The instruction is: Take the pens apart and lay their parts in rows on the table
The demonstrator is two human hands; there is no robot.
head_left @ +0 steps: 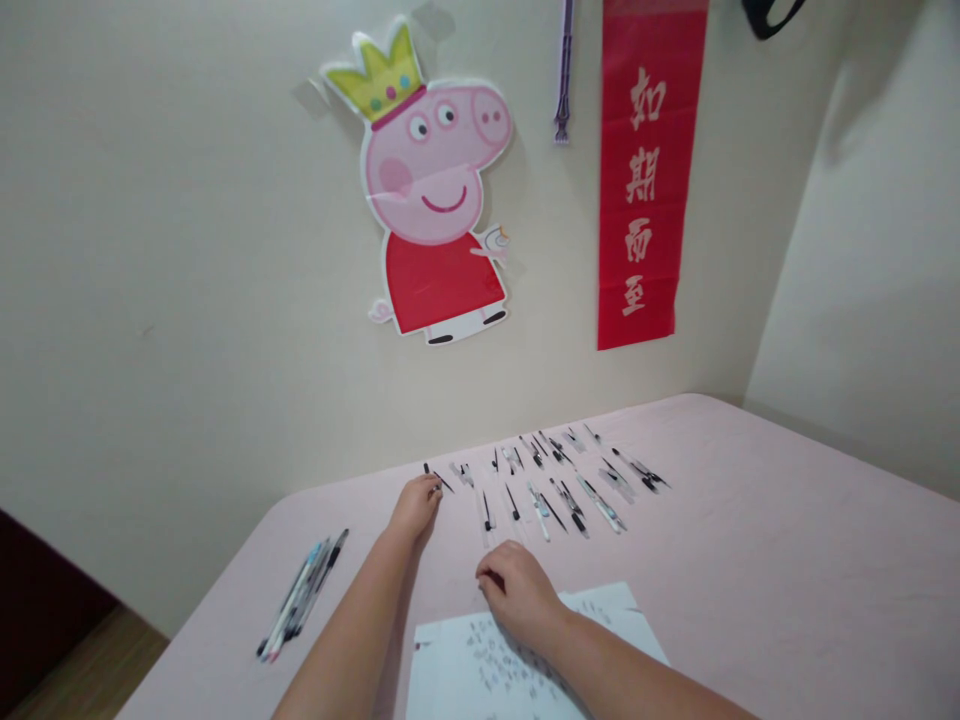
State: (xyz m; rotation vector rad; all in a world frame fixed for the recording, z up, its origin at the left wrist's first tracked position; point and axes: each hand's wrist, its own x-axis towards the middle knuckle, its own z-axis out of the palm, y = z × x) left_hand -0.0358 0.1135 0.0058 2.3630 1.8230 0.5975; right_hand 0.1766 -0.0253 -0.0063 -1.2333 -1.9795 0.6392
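Observation:
My left hand (pixel 416 508) reaches to the far left end of the spread-out pen pieces, its fingers closed at a small pen part. A thin dark refill (pixel 447 483) lies right by the fingertips, and a short black piece (pixel 427 468) is just beyond them. My right hand (pixel 519 592) rests lower down, over the upper part of a written sheet of paper (pixel 442 680), with its fingers curled in and nothing visible in them. Taken-apart pens (pixel 577 505), with clear barrels, refills and black caps, lie in two rough rows beyond my right hand.
Several whole pens (pixel 304 595) lie bunched on the left of the pink-covered table (pixel 787 560). Behind it, the wall carries a cartoon pig cutout (pixel 442 290), a red banner (pixel 649 300) and a hanging purple strap (pixel 564 80). The table's left edge drops to a wooden floor (pixel 97 660).

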